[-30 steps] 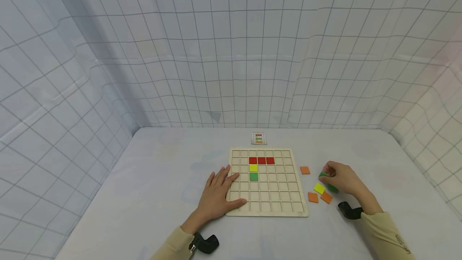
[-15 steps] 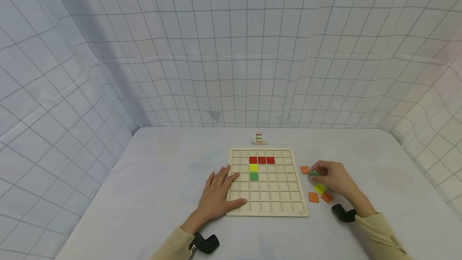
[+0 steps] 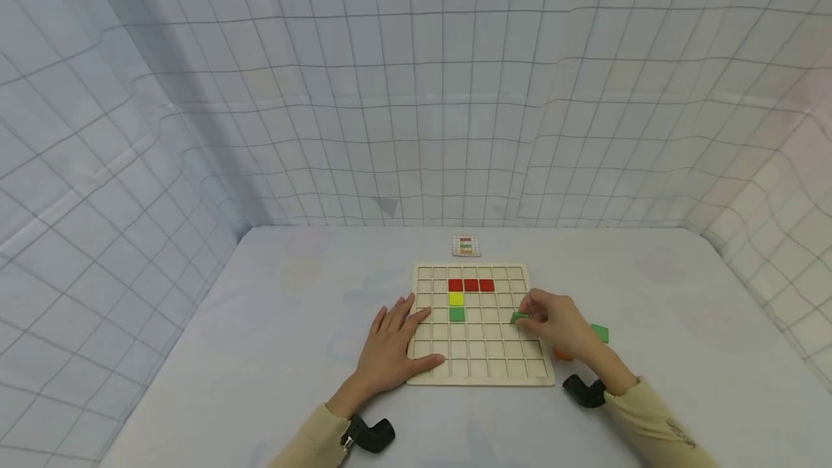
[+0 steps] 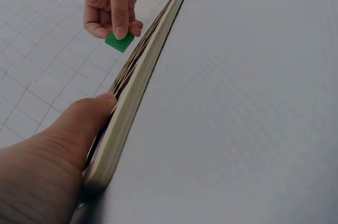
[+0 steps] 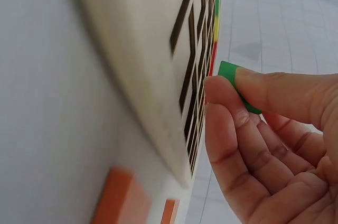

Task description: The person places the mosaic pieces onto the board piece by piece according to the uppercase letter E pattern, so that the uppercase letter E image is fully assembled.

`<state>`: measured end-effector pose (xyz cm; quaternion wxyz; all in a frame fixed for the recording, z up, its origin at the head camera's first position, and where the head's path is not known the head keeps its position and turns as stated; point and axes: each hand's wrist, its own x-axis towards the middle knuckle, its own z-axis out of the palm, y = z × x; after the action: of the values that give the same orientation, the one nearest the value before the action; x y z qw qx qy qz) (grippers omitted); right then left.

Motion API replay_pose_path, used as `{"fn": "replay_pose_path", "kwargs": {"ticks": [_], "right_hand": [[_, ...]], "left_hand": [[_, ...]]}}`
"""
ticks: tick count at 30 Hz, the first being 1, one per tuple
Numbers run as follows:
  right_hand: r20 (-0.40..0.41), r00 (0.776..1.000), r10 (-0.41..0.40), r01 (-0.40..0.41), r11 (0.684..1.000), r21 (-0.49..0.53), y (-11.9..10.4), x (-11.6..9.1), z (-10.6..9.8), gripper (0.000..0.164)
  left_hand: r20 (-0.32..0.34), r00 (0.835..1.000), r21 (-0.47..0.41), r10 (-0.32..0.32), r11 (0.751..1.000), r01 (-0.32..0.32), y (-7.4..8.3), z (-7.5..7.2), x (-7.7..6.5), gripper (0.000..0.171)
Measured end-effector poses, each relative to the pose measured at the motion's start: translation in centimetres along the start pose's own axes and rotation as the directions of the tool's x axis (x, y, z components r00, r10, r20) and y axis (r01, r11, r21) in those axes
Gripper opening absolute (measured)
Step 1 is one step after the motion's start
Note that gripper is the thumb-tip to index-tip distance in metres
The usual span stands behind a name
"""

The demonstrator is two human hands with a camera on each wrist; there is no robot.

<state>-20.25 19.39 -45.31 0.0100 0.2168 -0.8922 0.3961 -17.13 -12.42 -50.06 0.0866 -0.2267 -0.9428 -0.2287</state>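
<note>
Pinching a green tile (image 3: pixel 517 317) in its fingers, the right hand (image 3: pixel 560 321) hovers over the board (image 3: pixel 477 367), right of the laid green square (image 3: pixel 457 314); the left hand (image 3: pixel 388 356), fingers spread, rests on the board's left.

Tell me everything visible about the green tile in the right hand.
The green tile is thin, flat and plain, and looks square, though the right hand, pinching it between thumb and fingers, hides part of it. Its material is hard to tell. It is tilted, above the gridded board near its right edge, in no cell.
</note>
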Motion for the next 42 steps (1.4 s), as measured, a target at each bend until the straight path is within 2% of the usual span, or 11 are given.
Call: {"fn": "replay_pose_path", "kwargs": {"ticks": [7,18,23,30,37,42], "right_hand": [[0.023,0.996,-0.082,0.082,0.997,-0.004,-1.6,1.5,1.6,0.017],[0.095,0.988,-0.123,0.128,0.991,-0.043,-2.8,3.5,2.9,0.014],[0.121,0.988,-0.097,0.107,0.992,-0.074,-3.2,4.2,3.5,0.012],[0.105,0.994,-0.028,0.038,0.995,-0.097,-3.5,4.5,3.9,0.008],[0.126,0.99,0.063,-0.045,0.989,-0.139,-3.7,4.5,4.1,0.014],[0.127,0.991,0.036,-0.017,0.988,-0.153,-3.5,4.2,4.1,0.017]], "left_hand": [[0.023,0.999,0.007,-0.024,1.0,0.024,-0.1,0.0,0.0,0.084],[0.012,1.0,-0.011,-0.006,1.0,0.007,0.0,-0.3,0.0,0.081],[0.011,1.0,-0.019,-0.008,1.0,0.008,0.2,-0.4,0.0,0.081],[0.013,1.0,-0.025,-0.001,1.0,0.001,0.2,-0.4,0.1,0.081],[0.033,0.999,-0.034,-0.013,0.999,0.014,0.2,-0.4,0.2,0.081],[0.036,0.999,-0.05,-0.016,0.999,0.017,0.1,-0.5,0.2,0.081]]}}
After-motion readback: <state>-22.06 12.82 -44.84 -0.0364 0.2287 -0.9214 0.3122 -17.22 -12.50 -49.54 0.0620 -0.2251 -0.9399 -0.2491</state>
